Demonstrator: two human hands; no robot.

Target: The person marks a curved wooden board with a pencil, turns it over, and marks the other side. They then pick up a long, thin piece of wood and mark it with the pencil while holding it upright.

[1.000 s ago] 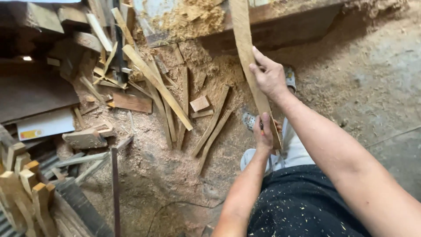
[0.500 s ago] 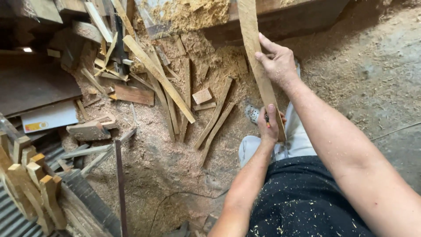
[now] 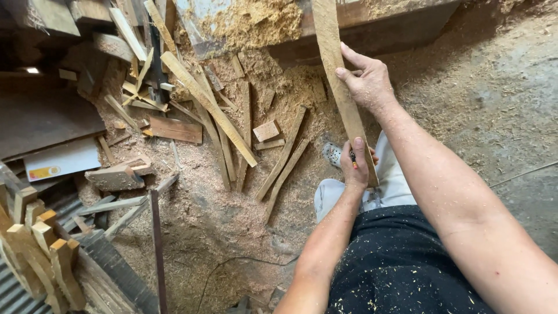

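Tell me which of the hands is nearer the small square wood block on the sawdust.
Left. The left hand grips the strip's lower end, closer to the block; the right hand holds it higher, farther right.

**Workshop floor clutter**

Sawdust (image 3: 232, 215) covers the floor, piled thick on a bench edge (image 3: 256, 20) at top. Scattered offcut strips (image 3: 285, 154) lie fanned in the dust; one long pale slat (image 3: 209, 110) slants across them. A small square block (image 3: 266, 130) sits beside them. A flat brown board (image 3: 174, 129) lies further left, a white panel (image 3: 64, 158) beyond it. Notched wooden pieces (image 3: 40, 250) stack at bottom left. A thin cable (image 3: 232, 264) trails through the dust. Bare concrete (image 3: 511, 116) on the right.
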